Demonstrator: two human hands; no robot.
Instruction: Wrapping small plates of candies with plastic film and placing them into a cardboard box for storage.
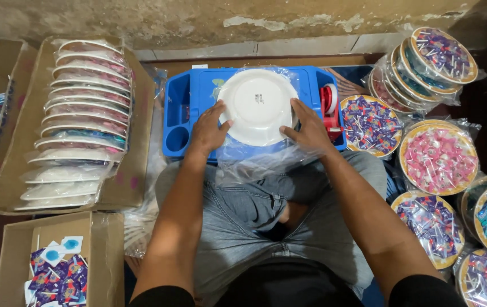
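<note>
- Setting: a worn plaster wall at the top edge, a dark floor below; the person sits with a blue moulded plastic tray (182,116) across the lap, cardboard boxes to the left, wrapped plates to the right.
- Thing in hand: a round white plate turned bottom-up (258,106), lying inside a clear plastic bag (255,162) on the tray, straight ahead of the body and centred between the forearms.
- Left hand (208,129): fingers spread, pressed against the plate's left rim through the film.
- Right hand (310,128): fingers spread on the right rim, thumb toward the plate; neither hand is clenched, both bracing the plate between them.
- Key relation: the plate is round (no long axis); both hands flank it about equally. The bag's loose mouth trails toward the person, over the tray's near edge onto the grey trousers.
- Nearby: a red tape dispenser (329,108) just beside the right hand, on the tray's right end.
- Left: a cardboard box holding a row of bagged plates on edge (87,119).
- Right: wrapped plates filled with coloured sweets (438,156), several cut off by the frame.
- Hard to tell: what lies under the upturned plate is hidden; the bag's edges blur against the tray.
</note>
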